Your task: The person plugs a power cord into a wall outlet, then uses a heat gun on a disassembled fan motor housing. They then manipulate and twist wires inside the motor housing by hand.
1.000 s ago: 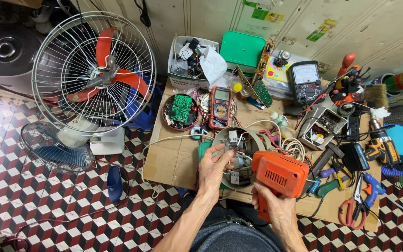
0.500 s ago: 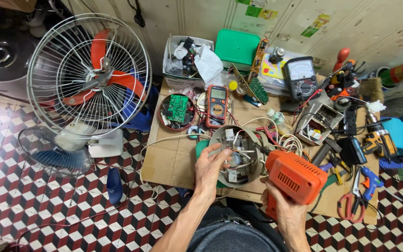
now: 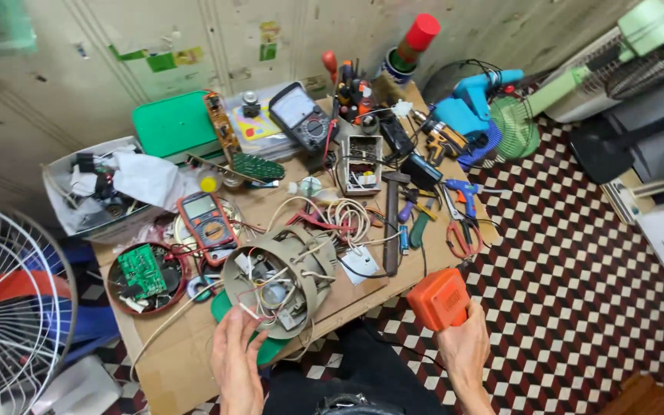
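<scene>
The left hand [image 3: 237,361] lies open, fingers touching the wired fan housing [image 3: 280,278] just above it. The right hand [image 3: 464,350] grips an orange tool [image 3: 439,298].

orange tool [image 3: 439,298], green lid [image 3: 176,124] (glossy), checkered floor [image 3: 578,292]

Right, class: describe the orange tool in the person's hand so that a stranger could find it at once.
Start at the cluttered cardboard-topped bench and go to its near right edge. There the right hand holds a blocky orange power tool just off the bench. Nothing else nearby is orange and boxy.
</scene>
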